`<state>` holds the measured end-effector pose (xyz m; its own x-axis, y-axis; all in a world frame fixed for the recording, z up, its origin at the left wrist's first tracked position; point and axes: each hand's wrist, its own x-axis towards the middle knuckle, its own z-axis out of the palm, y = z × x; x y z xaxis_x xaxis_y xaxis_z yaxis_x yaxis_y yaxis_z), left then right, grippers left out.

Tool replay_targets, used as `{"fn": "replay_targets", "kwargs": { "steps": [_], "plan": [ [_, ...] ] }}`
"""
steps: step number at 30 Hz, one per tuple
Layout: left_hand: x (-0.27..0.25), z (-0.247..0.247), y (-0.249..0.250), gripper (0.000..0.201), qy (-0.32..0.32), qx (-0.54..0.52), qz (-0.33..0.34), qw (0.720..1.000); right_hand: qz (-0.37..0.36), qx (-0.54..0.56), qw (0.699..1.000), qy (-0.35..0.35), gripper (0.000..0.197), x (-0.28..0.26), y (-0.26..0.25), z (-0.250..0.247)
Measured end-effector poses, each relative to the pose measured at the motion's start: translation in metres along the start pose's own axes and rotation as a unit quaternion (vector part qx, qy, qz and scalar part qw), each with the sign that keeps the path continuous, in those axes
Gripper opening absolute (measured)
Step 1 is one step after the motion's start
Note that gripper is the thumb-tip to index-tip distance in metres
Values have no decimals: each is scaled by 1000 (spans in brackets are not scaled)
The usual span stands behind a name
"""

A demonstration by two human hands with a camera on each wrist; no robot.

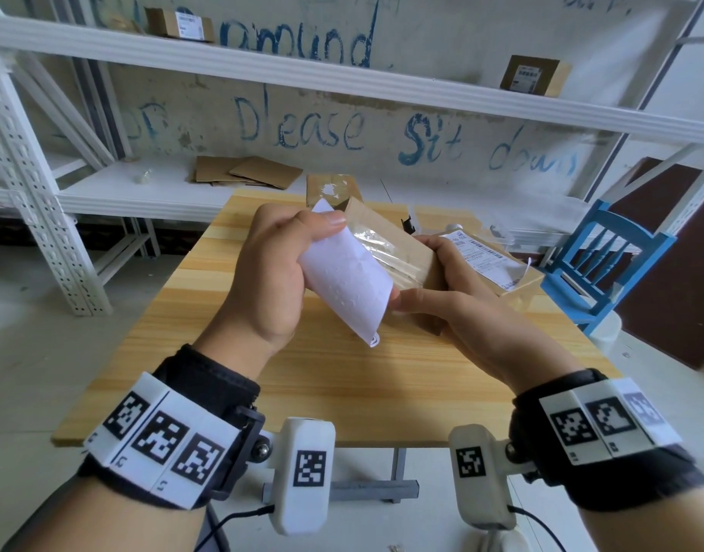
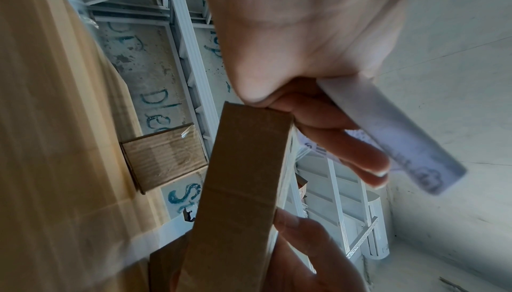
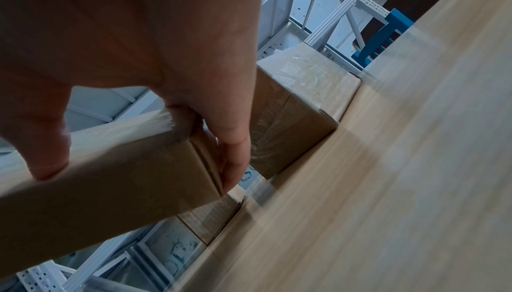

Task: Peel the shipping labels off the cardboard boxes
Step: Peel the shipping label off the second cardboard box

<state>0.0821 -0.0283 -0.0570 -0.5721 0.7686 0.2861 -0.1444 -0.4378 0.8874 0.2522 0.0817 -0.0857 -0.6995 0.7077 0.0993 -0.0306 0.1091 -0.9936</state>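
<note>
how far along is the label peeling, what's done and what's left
Done: one bare box sits at the table's far edge. In hand: the left hand pulls a white label off the box that the right hand holds. Left: the labelled box behind, plus two on the shelf.

Matt brown cardboard box with glossy, wrinkled clear tape. Thin white paper label, faintly pebbled on the back. Pale, smooth wooden table with visible grain. White painted metal shelving. Blue painted wooden chair.
</note>
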Motion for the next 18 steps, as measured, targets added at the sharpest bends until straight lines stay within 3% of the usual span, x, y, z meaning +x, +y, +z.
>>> {"fn": "replay_targets", "kwargs": {
  "steps": [5,11,18],
  "plan": [
    [6,-5,-4,54,-25,-58,-21,998,-3,2,1000,-2,69,0,1,-1],
    [4,-4,-4,47,-16,-17,-5,1000,-2,5,1000,1,69,0,0,-1],
    [5,-3,-6,55,-13,-19,5,1000,-2,9,1000,-1,70,-2,-2,1]
  ]
}}
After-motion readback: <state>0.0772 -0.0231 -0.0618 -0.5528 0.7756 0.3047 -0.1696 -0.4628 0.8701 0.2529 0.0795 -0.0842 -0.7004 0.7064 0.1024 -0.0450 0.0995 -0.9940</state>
